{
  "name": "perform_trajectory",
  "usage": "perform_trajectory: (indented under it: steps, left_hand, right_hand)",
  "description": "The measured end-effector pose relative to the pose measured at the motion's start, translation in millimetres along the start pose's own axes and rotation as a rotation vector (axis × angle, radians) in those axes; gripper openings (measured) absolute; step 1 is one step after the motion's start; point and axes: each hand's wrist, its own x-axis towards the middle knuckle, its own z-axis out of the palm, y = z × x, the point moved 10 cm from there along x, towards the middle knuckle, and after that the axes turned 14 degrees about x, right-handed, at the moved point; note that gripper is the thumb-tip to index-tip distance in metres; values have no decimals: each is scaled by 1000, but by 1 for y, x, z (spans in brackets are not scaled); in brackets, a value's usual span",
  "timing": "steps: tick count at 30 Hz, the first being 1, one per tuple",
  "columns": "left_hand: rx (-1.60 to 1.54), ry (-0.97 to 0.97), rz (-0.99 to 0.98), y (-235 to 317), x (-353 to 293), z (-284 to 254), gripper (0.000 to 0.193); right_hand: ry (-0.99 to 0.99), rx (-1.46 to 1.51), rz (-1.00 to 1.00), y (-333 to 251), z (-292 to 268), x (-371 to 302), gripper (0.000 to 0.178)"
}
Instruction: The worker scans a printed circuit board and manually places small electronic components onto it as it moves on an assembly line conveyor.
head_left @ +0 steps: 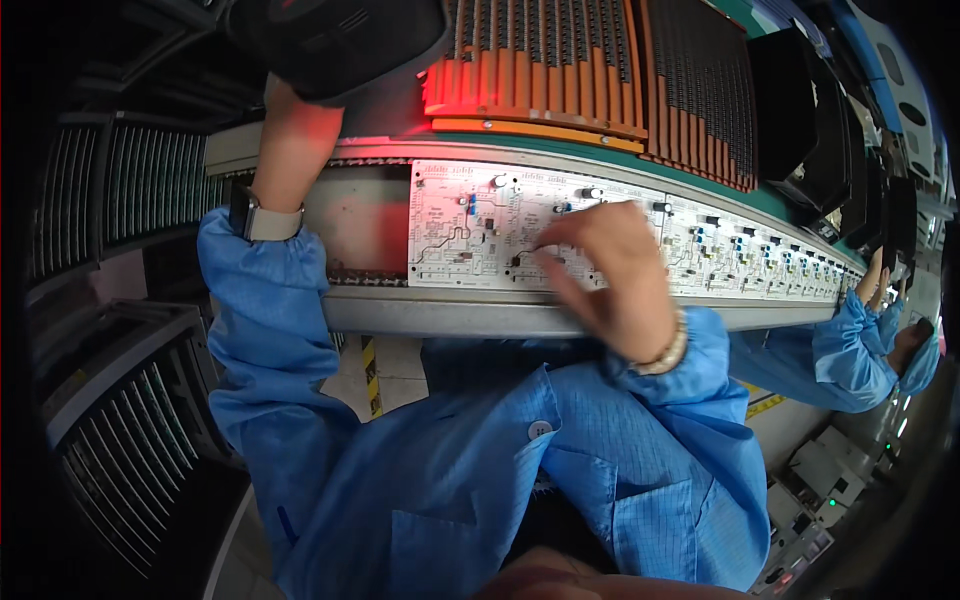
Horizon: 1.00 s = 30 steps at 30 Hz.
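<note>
A row of white circuit boards (440,225) lies on a long rail conveyor, with small blue, black and cylindrical parts standing on them. Over the boards nearest me hovers my right hand (625,275), slightly blurred. Its thumb and index finger curl together in a pinch; whatever may be between them is too small and smeared to make out. My left hand (300,125) reaches across the conveyor at the far left, by a large black object (345,50). That object hides its fingers, so their state does not show.
Orange slotted racks (535,65) filled with dark parts stand behind the conveyor, with black bins (800,110) to their right. The metal front rail (450,315) runs between me and the boards. Slotted racks (125,465) stand at left. Another person's hands (875,280) are at the far right.
</note>
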Motion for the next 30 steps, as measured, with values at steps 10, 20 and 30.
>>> perform_trajectory:
  steps: [10,20,30]
  left_hand:
    - [1,38,19,-9,2,-3,27]
    - [138,15,60,3,1,2,30]
    - [110,23,97,1,5,11,28]
  right_hand:
    - [-127,-44,-66,-19,98,23,14]
    - [-114,-48,-49,-19,95,24,16]
    - [-105,-110,-15,-18,91,21,15]
